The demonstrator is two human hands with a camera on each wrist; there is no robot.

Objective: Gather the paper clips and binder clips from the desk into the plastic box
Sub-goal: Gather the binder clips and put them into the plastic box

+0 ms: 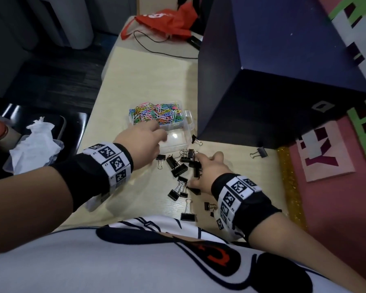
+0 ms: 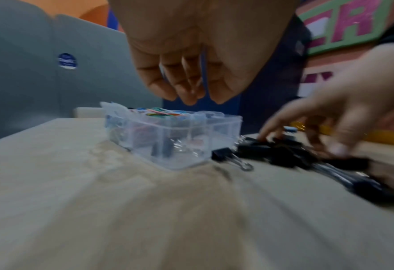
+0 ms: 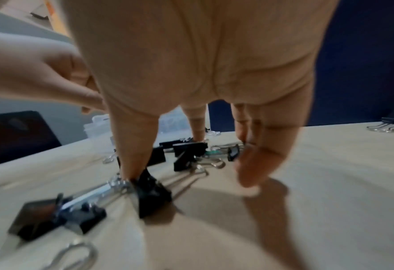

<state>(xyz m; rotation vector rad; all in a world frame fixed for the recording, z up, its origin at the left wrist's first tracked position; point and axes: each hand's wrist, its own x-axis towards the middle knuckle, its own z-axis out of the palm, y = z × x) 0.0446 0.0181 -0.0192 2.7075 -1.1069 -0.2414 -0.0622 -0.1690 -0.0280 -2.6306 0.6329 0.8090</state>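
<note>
A clear plastic box (image 1: 186,121) stands mid-desk; its far compartment is full of coloured paper clips (image 1: 156,114). My left hand (image 1: 159,134) hovers over the box's near side. Its fingers (image 2: 186,91) hang down loosely together and hold nothing that I can see. Black binder clips (image 1: 181,166) lie in a loose pile just in front of the box. My right hand (image 1: 195,170) is spread over that pile, its thumb (image 3: 133,160) touching one clip (image 3: 152,193) and its other fingers (image 3: 256,160) reaching down on the far side. More binder clips (image 1: 187,215) lie nearer me, and one (image 1: 259,153) lies apart at the right.
A tall dark blue box (image 1: 262,85) stands right beside the plastic box. A red bag (image 1: 167,20) and a black cable (image 1: 148,45) lie at the desk's far end. Left of the desk sits a container with crumpled tissue (image 1: 36,142). A pink board (image 1: 336,197) borders the right.
</note>
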